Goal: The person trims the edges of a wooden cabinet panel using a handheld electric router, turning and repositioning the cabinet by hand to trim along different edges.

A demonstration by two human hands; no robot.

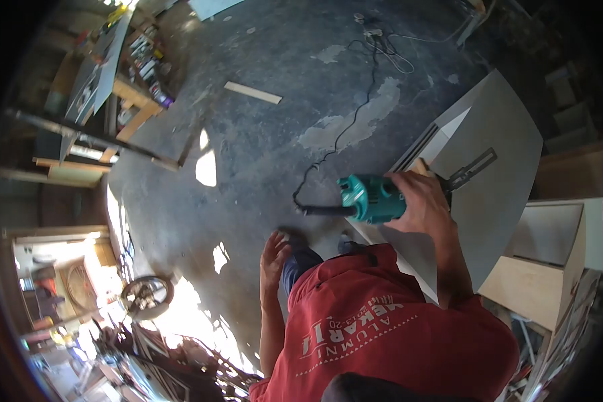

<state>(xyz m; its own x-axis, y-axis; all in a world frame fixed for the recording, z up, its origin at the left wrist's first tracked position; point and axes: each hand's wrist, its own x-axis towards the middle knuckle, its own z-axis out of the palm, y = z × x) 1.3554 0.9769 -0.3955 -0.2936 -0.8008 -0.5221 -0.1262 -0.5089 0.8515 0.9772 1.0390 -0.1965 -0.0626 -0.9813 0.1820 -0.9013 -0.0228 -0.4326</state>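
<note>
My right hand (419,201) is closed round the teal body of a corded power tool, apparently a trim router (375,199). The tool lies sideways over the edge of a large pale panel (496,147). A slotted metal guide (474,167) sticks out beyond my fingers above the panel; the tool's base is mostly hidden by my hand. From its rear end a thick black cord (321,210) runs to the floor. My left hand (273,256) hangs by my left thigh, fingers loosely bent and apart, holding nothing.
The black cord winds across the concrete floor (261,147) to a socket block (373,33) with tangled cables. A wooden strip (253,92) lies on the floor. A cluttered workbench (134,94) stands at left, a wheel (147,297) at lower left, a wooden cabinet (536,281) at right.
</note>
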